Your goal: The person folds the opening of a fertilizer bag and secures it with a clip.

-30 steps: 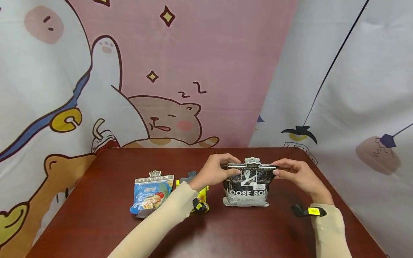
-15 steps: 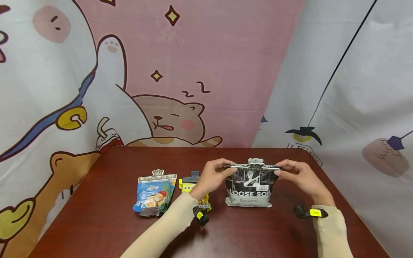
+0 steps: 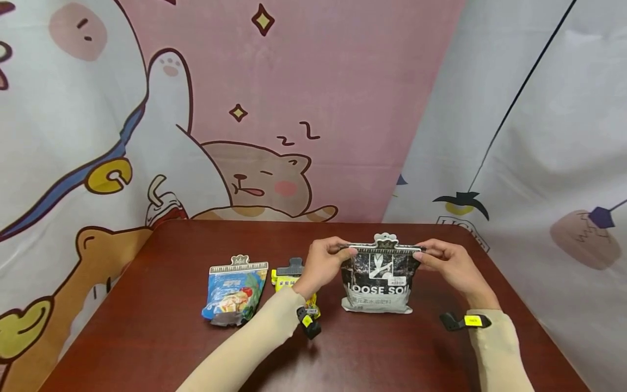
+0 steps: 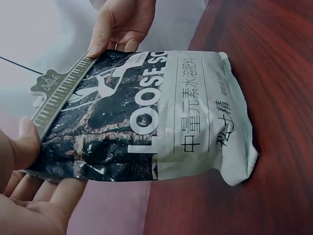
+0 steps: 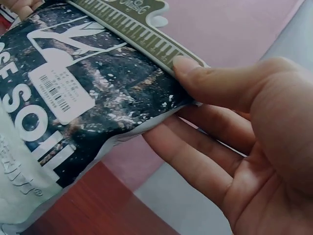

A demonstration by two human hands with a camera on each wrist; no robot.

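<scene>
A black and white bag (image 3: 379, 277) lettered "LOOSE SOIL" stands upright on the table in the head view. Along its top edge runs a long clip (image 4: 64, 88) with a piano-key pattern and a scalloped handle. My left hand (image 3: 323, 265) pinches the clipped top at the bag's left corner, thumb in front and fingers behind. At the opposite corner my right hand (image 3: 453, 269) does the same, its thumb pressed on the clip's end in the right wrist view. The bag's lower part rests near the tabletop, with its bottom edge crumpled in the left wrist view.
Left of the bag, a blue food pouch (image 3: 232, 294) with a similar piano-key clip lies on the red-brown table (image 3: 372, 354). Beside it is a yellow packet (image 3: 284, 281) with a dark grey clip, partly hidden by my left forearm. A cartoon-printed cloth (image 3: 313, 109) hangs behind.
The clip's front face has turned more toward the head camera and its top has risen slightly. Both hands keep hold of the bag's top corners. The head view has shifted a little.
</scene>
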